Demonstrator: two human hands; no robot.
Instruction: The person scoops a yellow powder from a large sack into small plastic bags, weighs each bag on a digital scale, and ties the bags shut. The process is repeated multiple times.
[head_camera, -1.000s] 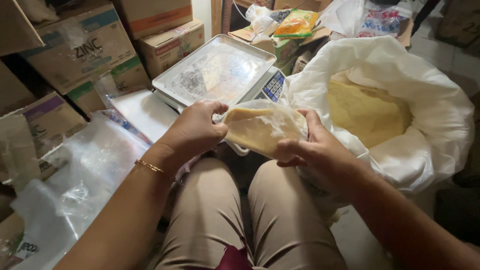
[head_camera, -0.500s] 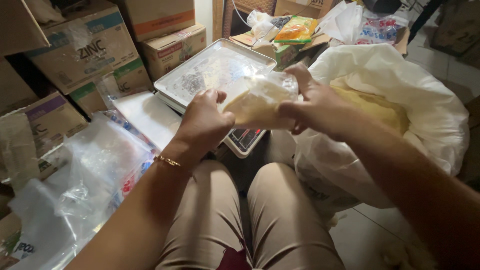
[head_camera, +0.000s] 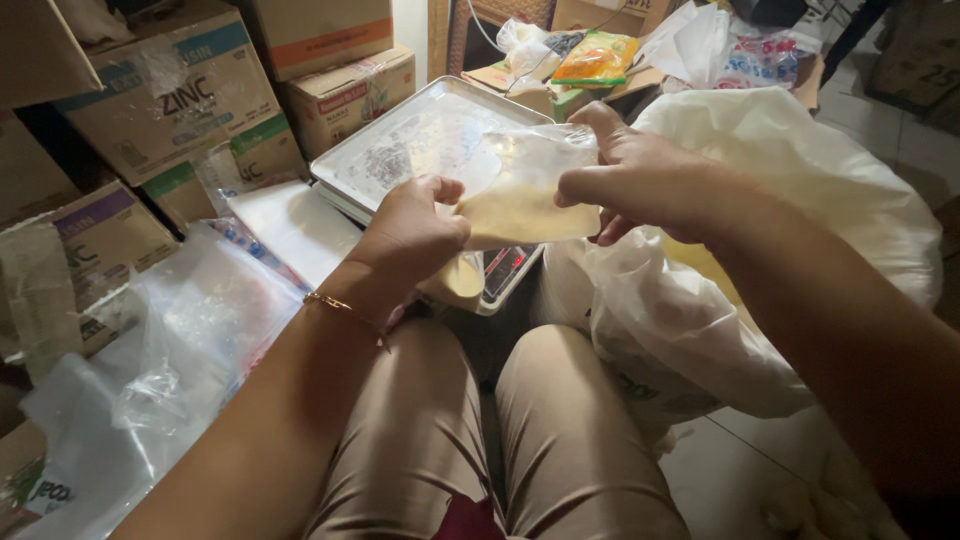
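Powder bag (head_camera: 520, 200) clamped in left grip (head_camera: 410, 235) and right grip (head_camera: 630, 180), over scale tray (head_camera: 400, 140); cardboard boxes (head_camera: 170, 100) behind.

The scale's (head_camera: 430, 150) display at mid-frame is mostly hidden behind the small clear bag (head_camera: 525, 195) and the left hand (head_camera: 410, 235); only a red-lit corner shows, too small to read. The right hand (head_camera: 640, 180) covers most of the yellow powder in the big white sack (head_camera: 800, 170). Cardboard boxes (head_camera: 170, 90) at upper left are cut off by the frame's edge. The lower right corner is too dark to make out.
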